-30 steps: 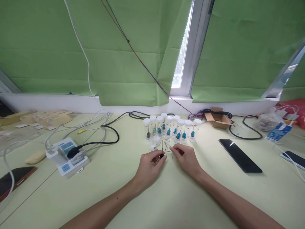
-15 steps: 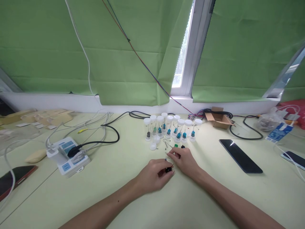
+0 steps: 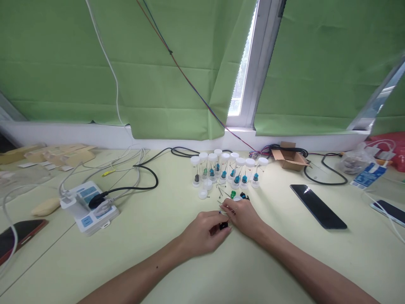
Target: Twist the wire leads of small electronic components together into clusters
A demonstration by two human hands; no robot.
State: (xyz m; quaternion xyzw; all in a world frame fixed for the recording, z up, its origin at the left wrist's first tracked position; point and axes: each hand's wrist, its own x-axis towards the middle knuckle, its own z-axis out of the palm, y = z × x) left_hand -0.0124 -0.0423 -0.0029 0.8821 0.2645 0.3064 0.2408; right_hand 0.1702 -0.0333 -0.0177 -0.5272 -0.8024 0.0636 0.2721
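Note:
My left hand (image 3: 205, 232) is closed around a small black piece (image 3: 223, 226), its thumb and fingers pressed on either side. Close beside it, my right hand (image 3: 243, 216) is curled with the fingertips pinched together near the left fingertips; what lies in that pinch is too small to make out. Thin metal pins (image 3: 220, 192) lie just beyond the right fingertips. A small green piece (image 3: 233, 194) and a dark blue-black piece (image 3: 243, 195) rest behind the right hand. Farther back stand several clear tubes with white caps (image 3: 224, 156), holding blue, green or dark pieces.
To the left are a white power strip (image 3: 91, 207) with plugs, cables and a phone (image 3: 22, 236). At right lie a black phone (image 3: 318, 207), an open cardboard box (image 3: 291, 160), a blue-and-white carton (image 3: 368, 175) and another phone (image 3: 390, 211). White round lids (image 3: 203, 194) sit before the tubes.
My right hand has shifted slightly down and toward my left hand, its fingers curling more. The blue-black piece behind it now shows more. My left hand keeps its hold.

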